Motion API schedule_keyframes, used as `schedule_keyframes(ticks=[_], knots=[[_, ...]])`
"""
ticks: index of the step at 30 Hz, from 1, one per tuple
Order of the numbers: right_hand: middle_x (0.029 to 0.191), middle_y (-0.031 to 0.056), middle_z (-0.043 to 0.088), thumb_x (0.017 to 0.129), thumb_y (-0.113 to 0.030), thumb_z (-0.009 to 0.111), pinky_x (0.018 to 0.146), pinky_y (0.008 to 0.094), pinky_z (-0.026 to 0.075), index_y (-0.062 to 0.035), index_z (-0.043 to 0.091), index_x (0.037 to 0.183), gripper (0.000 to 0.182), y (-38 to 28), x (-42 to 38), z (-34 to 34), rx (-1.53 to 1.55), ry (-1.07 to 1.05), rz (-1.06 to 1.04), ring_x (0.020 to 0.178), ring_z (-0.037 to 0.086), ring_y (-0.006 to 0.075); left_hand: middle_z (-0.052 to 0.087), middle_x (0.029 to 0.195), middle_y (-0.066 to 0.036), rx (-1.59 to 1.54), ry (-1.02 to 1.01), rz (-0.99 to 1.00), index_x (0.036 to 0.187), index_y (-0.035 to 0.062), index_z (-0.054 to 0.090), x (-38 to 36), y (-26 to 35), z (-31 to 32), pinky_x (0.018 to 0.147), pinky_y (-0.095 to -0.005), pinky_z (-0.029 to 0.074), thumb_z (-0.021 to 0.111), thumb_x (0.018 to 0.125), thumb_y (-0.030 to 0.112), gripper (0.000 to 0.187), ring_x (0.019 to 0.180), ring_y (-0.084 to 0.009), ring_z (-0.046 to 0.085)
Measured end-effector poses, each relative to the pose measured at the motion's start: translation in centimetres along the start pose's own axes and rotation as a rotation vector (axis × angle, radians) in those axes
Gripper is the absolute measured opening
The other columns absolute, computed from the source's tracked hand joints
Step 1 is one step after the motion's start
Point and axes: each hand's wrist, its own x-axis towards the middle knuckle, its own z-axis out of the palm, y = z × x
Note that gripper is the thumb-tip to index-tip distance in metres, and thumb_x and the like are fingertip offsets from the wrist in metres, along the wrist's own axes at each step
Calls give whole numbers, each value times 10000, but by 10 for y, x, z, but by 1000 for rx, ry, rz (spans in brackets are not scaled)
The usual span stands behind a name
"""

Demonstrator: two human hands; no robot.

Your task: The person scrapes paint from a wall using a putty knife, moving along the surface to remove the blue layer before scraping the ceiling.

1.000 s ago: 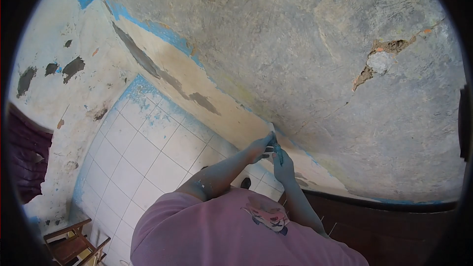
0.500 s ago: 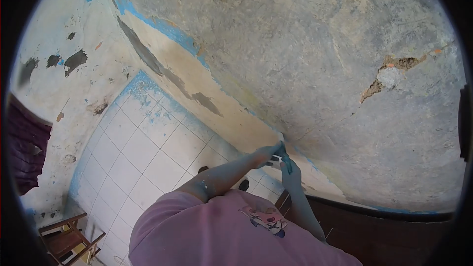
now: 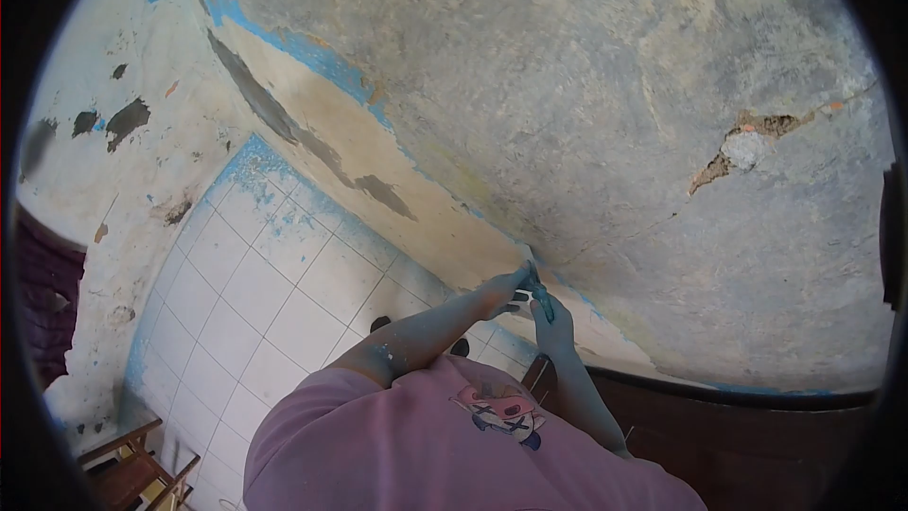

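Note:
My right hand (image 3: 552, 324) is closed around the teal handle of what looks like a scraper (image 3: 541, 301). Its narrow end points up to the wall, at the edge where grey bare plaster meets the cream painted band (image 3: 463, 241). My left hand (image 3: 503, 295) grips the same tool nearer its front end, with its lower fingers partly stretched out. Fine bluish dust coats both hands and forearms. The fingers hide part of the tool.
The grey wall (image 3: 586, 114) has a broken hole (image 3: 747, 147) at right. Below lies a tiled floor (image 3: 284, 293) with blue flakes near the corner. A wooden chair (image 3: 137, 473) stands lower left by a purple curtain (image 3: 47, 293). Dark brown furniture (image 3: 719, 449) is at lower right.
Both hands and the tool appear slightly further left and higher, while the whole view has also shifted a little. The grip of both hands stays much the same.

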Motion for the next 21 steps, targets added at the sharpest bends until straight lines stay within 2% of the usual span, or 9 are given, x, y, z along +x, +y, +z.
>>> schedule_keyframes(ticks=[1,3,5,6,9,11,14,17,21], knots=[[854,142,635,872,-277,544,718,333,453,-18,582,1072,330,-4,0,-1,9,-6,54,779,605,259,551,970,-15,2,-5,-34,1022,132,526,1,0,0,762,-271,403,383,916,536,442,915,-139,508],[863,147,635,874,-272,540,727,338,454,-17,584,1060,319,-13,8,11,14,-15,4,799,609,260,551,989,-23,-18,-46,-1,1021,126,526,-6,7,-12,791,-292,398,377,917,537,450,939,-145,506],[872,151,635,875,-267,535,735,343,454,-15,586,1048,310,-28,14,26,17,-20,-32,819,613,261,544,986,-29,139,25,198,1010,120,527,-20,19,-23,811,-314,395,380,917,532,447,949,-156,503],[868,153,633,874,-263,537,735,343,452,-14,586,1033,300,-39,17,35,34,-39,-21,815,610,256,537,973,-28,-83,75,73,996,123,526,-24,26,-26,814,-325,401,409,903,542,446,935,-160,507],[871,159,630,872,-255,540,732,337,450,-6,579,1011,287,-40,19,48,39,-89,26,810,604,245,534,950,-14,-125,110,64,981,131,529,-29,29,-33,797,-318,405,437,889,548,436,911,-159,508],[736,72,571,885,-244,526,634,297,426,8,565,1018,287,-29,13,53,108,-22,-83,671,516,152,535,945,-8,-111,95,50,974,132,532,-34,30,-29,799,-321,399,444,884,553,440,903,-157,506],[778,113,579,893,-268,513,674,326,429,4,558,1045,315,-2,6,54,176,-57,34,709,540,209,537,944,4,-33,61,8,972,138,539,-39,25,-23,803,-321,386,450,880,554,436,900,-150,503],[755,82,547,907,-272,493,640,311,414,-1,556,1056,316,1,2,54,213,-114,108,682,503,172,543,966,14,91,27,-12,991,159,548,-54,31,-21,802,-311,372,436,895,530,399,917,-133,503],[780,80,557,914,-279,477,647,314,417,-5,544,1075,325,-10,13,71,141,-132,69,706,518,172,543,983,7,156,36,-6,1054,166,530,-57,32,-48,802,-324,385,402,909,532,414,917,-139,512]])
